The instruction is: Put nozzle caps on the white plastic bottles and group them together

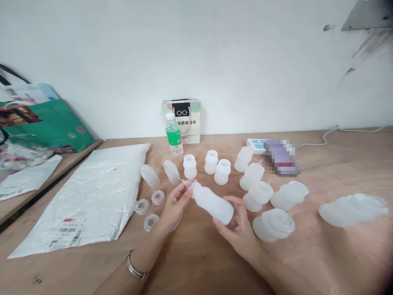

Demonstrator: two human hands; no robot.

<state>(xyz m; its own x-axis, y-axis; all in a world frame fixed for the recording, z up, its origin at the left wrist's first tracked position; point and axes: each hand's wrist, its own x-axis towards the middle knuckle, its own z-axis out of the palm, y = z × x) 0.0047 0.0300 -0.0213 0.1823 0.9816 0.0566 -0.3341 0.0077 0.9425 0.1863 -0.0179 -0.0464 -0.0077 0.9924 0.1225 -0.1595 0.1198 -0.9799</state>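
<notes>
Left hand (pixel 176 207) pinches the clear fitting (pixel 189 185) at the neck of the white bottle (pixel 215 205); right hand (pixel 238 229) cradles the base. Bottle position: between both hands, touching the right; long axis runs neck-to-left-hand, base-to-right-hand.

Holds a bottle (pixel 213 205) between left hand (pixel 178 200) and right hand (pixel 236 229), over the table (pixel 184 262). Has three lid rings (pixel 158 197) left of the left hand, two covers (pixel 171 172) behind those, and three uncapped bottles (pixel 190 167) behind the bottle. Gathers five capped bottles (pixel 256 196) right of and behind the right hand, with a lone capped bottle (pixel 350 211) at far right. Has a parcel (pixel 101 188) left of the lid rings, a shopping bag (pixel 57 127) farther left, a water bottle (pixel 174 137) before a paper bag (pixel 194 132) near the wall (pixel 245 73), and a power strip (pixel 255 146) at back right.
</notes>
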